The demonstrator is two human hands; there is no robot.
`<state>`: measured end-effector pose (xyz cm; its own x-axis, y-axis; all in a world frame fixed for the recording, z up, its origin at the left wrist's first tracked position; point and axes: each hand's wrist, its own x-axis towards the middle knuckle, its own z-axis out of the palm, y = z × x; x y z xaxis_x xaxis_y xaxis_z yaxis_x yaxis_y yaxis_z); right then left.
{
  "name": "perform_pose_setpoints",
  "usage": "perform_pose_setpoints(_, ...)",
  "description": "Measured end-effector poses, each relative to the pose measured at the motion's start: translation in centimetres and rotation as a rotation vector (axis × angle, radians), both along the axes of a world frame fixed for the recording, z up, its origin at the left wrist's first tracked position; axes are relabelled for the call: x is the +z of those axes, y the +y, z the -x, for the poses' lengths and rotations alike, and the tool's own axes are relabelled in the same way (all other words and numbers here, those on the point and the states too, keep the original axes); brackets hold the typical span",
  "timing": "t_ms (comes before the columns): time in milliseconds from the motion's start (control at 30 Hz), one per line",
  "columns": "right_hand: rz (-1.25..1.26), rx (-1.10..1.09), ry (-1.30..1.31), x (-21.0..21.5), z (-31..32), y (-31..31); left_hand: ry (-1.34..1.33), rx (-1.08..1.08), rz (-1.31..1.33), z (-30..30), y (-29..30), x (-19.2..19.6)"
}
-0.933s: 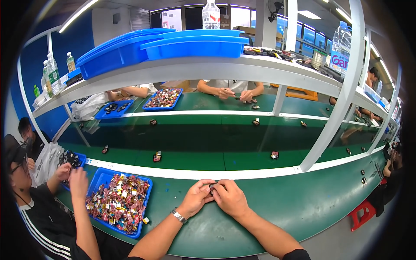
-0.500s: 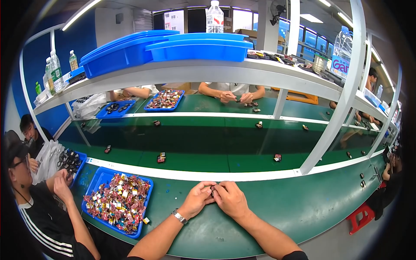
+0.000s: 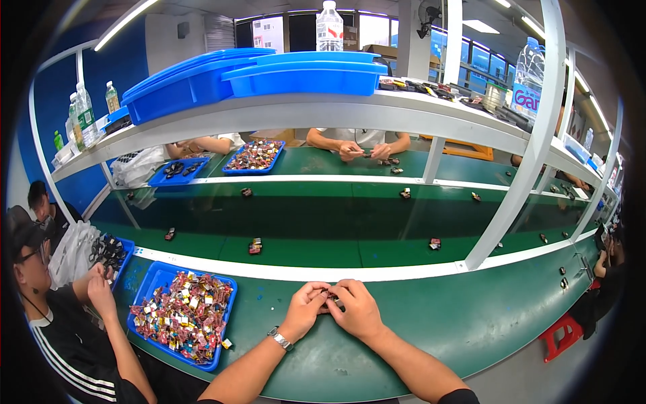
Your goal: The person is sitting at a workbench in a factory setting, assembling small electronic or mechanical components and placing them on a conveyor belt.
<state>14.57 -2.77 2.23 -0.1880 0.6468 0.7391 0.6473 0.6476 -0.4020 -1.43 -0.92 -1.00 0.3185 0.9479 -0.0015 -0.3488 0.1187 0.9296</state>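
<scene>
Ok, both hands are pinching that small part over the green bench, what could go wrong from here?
The small dark part is mostly hidden between the left hand and right hand, so a slip could drop it unseen onto the green bench. The blue tray of mixed pieces sits close to the left forearm and might get nudged.

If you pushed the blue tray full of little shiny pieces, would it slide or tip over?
The blue tray would probably slide, not tip: it looks low and wide and sits flat on the smooth green bench. Heaped with small shiny parts, it is likely fairly heavy. A quick shove might spill some; one piece already lies outside.
</scene>
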Motion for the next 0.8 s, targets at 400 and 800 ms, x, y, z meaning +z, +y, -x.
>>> perform_pose_setpoints(400,0.326,0.123,0.369,-1.6,-0.1,0.6,0.136,0.062,-0.145,-0.2,0.2,-0.7)
perform_pose_setpoints(800,0.21,0.039,0.298,-1.5,-0.6,0.7,-0.031,-0.133,-0.006,0.3,0.0,0.6)
